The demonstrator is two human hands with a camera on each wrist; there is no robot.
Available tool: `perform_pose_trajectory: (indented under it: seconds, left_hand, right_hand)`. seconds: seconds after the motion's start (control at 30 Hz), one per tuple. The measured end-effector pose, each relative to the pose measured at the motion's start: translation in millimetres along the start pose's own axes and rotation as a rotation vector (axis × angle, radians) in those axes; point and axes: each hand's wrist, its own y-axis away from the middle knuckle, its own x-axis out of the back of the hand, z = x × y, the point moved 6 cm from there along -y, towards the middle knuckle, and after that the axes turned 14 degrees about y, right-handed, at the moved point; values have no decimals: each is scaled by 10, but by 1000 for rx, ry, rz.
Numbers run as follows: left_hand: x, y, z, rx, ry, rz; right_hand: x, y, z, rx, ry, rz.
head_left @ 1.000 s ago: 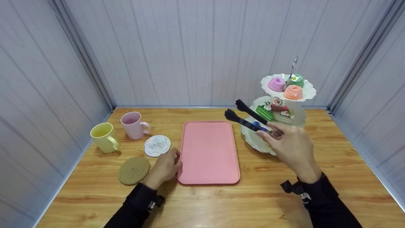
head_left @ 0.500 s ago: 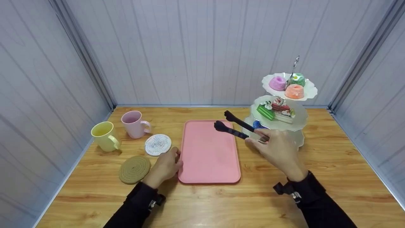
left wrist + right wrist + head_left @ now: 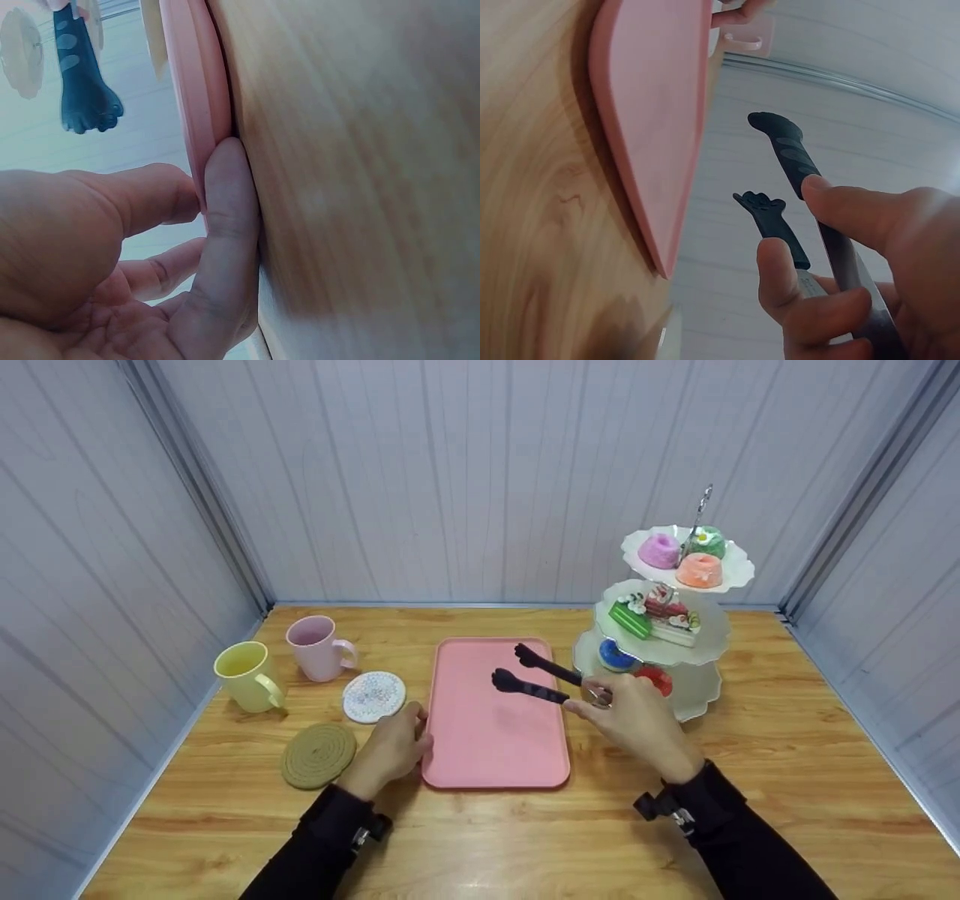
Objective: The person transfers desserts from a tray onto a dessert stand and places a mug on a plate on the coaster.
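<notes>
A pink rectangular tray (image 3: pixel 495 742) lies on the wooden table. At its left edge my left hand (image 3: pixel 386 754) pinches the rim; the left wrist view shows the thumb above the tray edge (image 3: pixel 196 97) and a finger against its outer side. My right hand (image 3: pixel 637 724) holds a pair of tongs (image 3: pixel 532 690) with black paw-shaped tips. The arms of the tongs stand spread apart, with nothing between the tips. They hover over the upper right part of the tray. In the right wrist view the thumb and fingers press the two arms of the tongs (image 3: pixel 786 154).
Behind my right hand stands a three-tier stand (image 3: pixel 709 637) with toy cakes and doughnuts. Left of the tray are a yellow mug (image 3: pixel 247 686), a pink mug (image 3: pixel 311 652), a white patterned coaster (image 3: pixel 373 697) and a brown woven coaster (image 3: pixel 319 757). Panel walls enclose the table.
My right hand has carried the tongs left and nearer, from in front of the stand to over the tray. The doughnuts on the lowest tier have come into view. The left hand stays at the tray.
</notes>
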Motion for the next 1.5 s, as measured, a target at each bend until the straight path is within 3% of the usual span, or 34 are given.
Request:
perform_pose_trajectory:
  seconds: [0.03,0.1,0.17,0.37,0.47,0.63,0.97,1.03,1.23,1.47,1.5]
  left_hand:
    - [22,26,60,31,-1,-3]
    - [22,17,35,2,-9,7]
    - [66,75,139,1,0,-1]
    - [-23,-63,-146,-20,2,17]
    - [0,-22,-63,4,13,11]
    - [80,133,236,27,24,1]
    - [100,146,270,16,26,1]
    - [86,127,216,-13,22,6]
    - [93,128,231,5,31,1]
    - [-55,-91,-210,-156,-23,59]
    - [-47,-88,-184,-137,-23,55]
  right_hand:
    - [-25,-5,-4,0,-2,-10]
    - [-73,-12,-14,-1,-11,-26]
    - [-123,-14,-22,-1,-25,-40]
    - [-259,-17,-53,31,-26,-63]
    - [-304,-11,-71,48,-6,-67]
    - [-382,1,-87,43,-13,-112]
    - [-490,9,-123,83,-83,-164]
    - [-514,10,-127,95,-94,-175]
    - [-552,2,-136,114,-83,-162]
    - [-563,45,-159,137,4,-154]
    - [-564,53,-160,136,10,-157]
